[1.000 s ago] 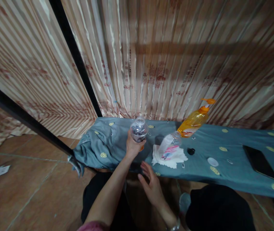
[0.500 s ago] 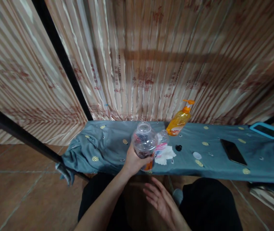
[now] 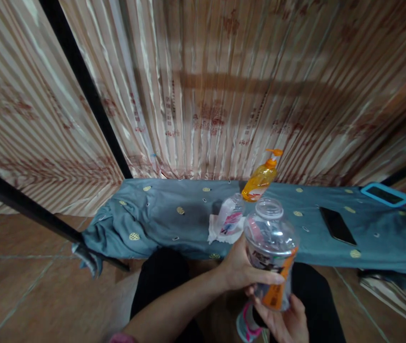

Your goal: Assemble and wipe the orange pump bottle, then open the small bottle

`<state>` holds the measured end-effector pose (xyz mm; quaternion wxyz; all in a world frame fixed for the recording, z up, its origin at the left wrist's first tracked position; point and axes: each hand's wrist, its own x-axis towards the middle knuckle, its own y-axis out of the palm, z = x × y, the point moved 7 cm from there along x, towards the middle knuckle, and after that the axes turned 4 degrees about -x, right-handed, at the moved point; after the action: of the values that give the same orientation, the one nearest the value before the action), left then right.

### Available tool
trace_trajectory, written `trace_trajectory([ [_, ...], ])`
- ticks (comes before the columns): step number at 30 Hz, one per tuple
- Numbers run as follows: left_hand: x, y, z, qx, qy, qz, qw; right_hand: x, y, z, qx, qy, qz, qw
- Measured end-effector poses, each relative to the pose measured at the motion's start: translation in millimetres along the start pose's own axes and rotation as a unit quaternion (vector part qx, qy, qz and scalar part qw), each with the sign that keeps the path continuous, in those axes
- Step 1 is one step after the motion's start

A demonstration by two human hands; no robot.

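A wide clear plastic bottle (image 3: 270,228) with an orange and dark label is held over the front edge of the cloth-covered bench, its open mouth upward. My left hand (image 3: 242,269) wraps around its side, closed, with the thumb across the label. Under the base, my right hand (image 3: 284,321) is closed around the bottom of the bottle. Behind it to the left, a smaller clear bottle (image 3: 230,214) with a pink label stands on a white tissue (image 3: 212,229).
An orange pump bottle (image 3: 261,178) stands near the curtain (image 3: 210,119). A black phone (image 3: 337,225) and a blue-framed object (image 3: 385,194) lie to the right on the bench cloth (image 3: 160,209). A black pole (image 3: 92,85) rises on the left.
The big bottle has moved right and toward me in my left hand. My right hand, open and apart before, now grips its base. The black cap and white disc are hidden behind it.
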<state>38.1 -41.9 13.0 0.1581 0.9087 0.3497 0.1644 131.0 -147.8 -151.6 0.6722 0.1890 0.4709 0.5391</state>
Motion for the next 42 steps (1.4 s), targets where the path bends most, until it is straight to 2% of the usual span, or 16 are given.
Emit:
trace_trajectory([
  [3, 5.4, -13.3, -6.8, 0.014, 0.050, -0.009, 0.999, -6.8, 0.2, 9.1, 0.005, 0.003, 0.001, 1.000],
  [4, 7.1, -22.4, -12.6, 0.025, 0.078, -0.018, 0.996, -9.1, 1.2, 12.3, 0.005, 0.003, 0.000, 1.000],
  [6, 10.5, -49.8, -24.5, 0.075, 0.126, -0.074, 0.986, -13.5, 3.7, 20.1, 0.007, -0.004, -0.003, 1.000],
  [7, 11.9, -67.2, -30.1, 0.116, 0.144, -0.125, 0.975, -15.4, 5.0, 24.2, 0.012, -0.009, -0.005, 1.000],
  [9, 14.0, -99.5, -39.5, 0.222, 0.175, -0.233, 0.931, -17.9, 6.0, 32.3, 0.036, -0.019, -0.015, 0.999],
  [10, 17.1, -110.2, -40.6, 0.271, 0.176, -0.262, 0.909, -18.4, 4.8, 35.7, 0.051, -0.022, -0.025, 0.998],
  [12, 28.1, -122.8, -33.9, 0.322, 0.151, -0.276, 0.893, -18.1, -1.2, 41.2, 0.074, -0.028, -0.055, 0.995],
  [16, 52.5, -117.9, -13.3, 0.351, 0.121, -0.219, 0.902, -17.8, -17.3, 47.1, 0.073, -0.039, -0.115, 0.990],
  [20, 62.0, -110.3, -4.4, 0.350, 0.118, -0.203, 0.907, -20.4, -21.0, 49.1, 0.046, -0.041, -0.116, 0.991],
  [23, 59.3, -108.2, -4.5, 0.355, 0.124, -0.210, 0.903, -24.5, -24.7, 50.9, 0.046, -0.040, -0.119, 0.991],
  [30, 50.4, -96.4, -7.9, 0.379, 0.153, -0.188, 0.893, -39.8, -32.7, 57.3, 0.039, -0.060, -0.151, 0.986],
  [42, 48.0, -84.4, -4.9, 0.385, 0.167, -0.151, 0.895, -55.5, -14.9, 66.1, 0.007, -0.133, -0.218, 0.967],
])
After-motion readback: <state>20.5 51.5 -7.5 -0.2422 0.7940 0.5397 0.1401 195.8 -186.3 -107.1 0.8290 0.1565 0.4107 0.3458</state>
